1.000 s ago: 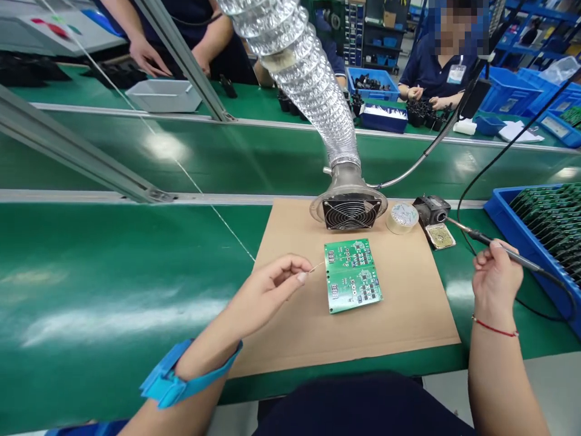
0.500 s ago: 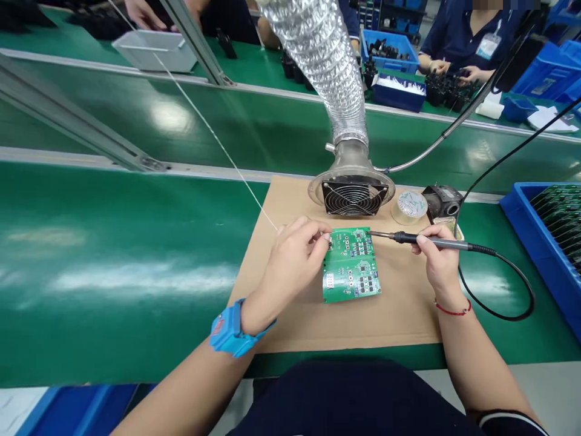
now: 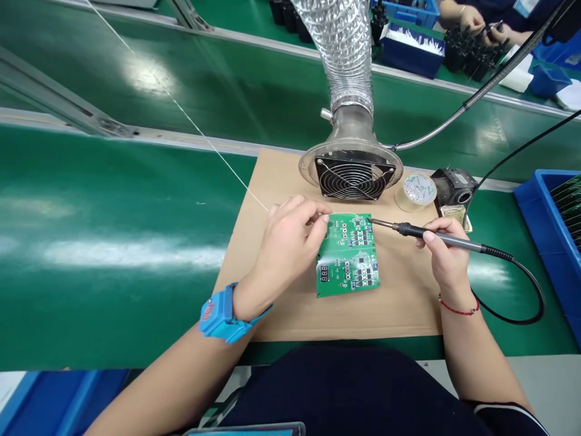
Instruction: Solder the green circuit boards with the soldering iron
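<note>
A green circuit board (image 3: pixel 338 257) with a small black digit display lies on a brown cardboard sheet (image 3: pixel 290 315). Over its upper left corner is my left hand (image 3: pixel 293 233), thumb and forefinger pinched on thin solder wire (image 3: pixel 211 145). The wire runs down from the upper left into the hand, and its short end reaches over the board's top edge. My right hand (image 3: pixel 447 251) grips a soldering iron (image 3: pixel 454 241) by its grey and black handle. The iron's tip is at the board's upper right corner; whether it touches the wire I cannot tell.
Behind the board hangs a fume extractor fan (image 3: pixel 356 178) on a silver duct (image 3: pixel 340 54). A tape-like roll (image 3: pixel 415 192) and a black iron holder (image 3: pixel 454 188) stand to its right. At the far right is a blue bin (image 3: pixel 544 242) of boards. A co-worker's hands (image 3: pixel 474 21) show beyond the divider.
The camera view has tilted downward, so the far bench shows less. Both hands stay at the board with the wire and the iron, the iron's tip still at the upper right corner.
</note>
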Motion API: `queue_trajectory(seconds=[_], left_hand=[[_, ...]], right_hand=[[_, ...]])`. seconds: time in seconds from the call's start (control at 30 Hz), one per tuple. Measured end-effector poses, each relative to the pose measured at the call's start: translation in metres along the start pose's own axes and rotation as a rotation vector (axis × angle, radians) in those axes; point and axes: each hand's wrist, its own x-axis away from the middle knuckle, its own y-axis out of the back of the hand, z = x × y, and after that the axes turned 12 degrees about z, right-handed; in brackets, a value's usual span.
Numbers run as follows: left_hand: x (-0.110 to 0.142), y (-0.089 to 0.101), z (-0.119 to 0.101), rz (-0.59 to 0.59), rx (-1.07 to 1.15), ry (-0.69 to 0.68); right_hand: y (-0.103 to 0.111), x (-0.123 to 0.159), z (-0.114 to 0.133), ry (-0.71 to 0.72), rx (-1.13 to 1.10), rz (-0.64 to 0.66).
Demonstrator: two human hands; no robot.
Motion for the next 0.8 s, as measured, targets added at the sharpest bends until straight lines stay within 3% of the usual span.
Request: queue_trajectory(seconds=[0.5, 0.8], left_hand=[[0.0005, -0.0023, -0.0082, 0.049, -0.052, -0.015], [0.0037, 0.0013, -0.0065, 0.015, -0.063, -0.017]], right_hand=[[0.0009, 0.0019, 0.0074, 0.004, 0.003, 0.024], [0.0009, 0.0011, 0.0082, 0.001, 0.029, 0.015]])
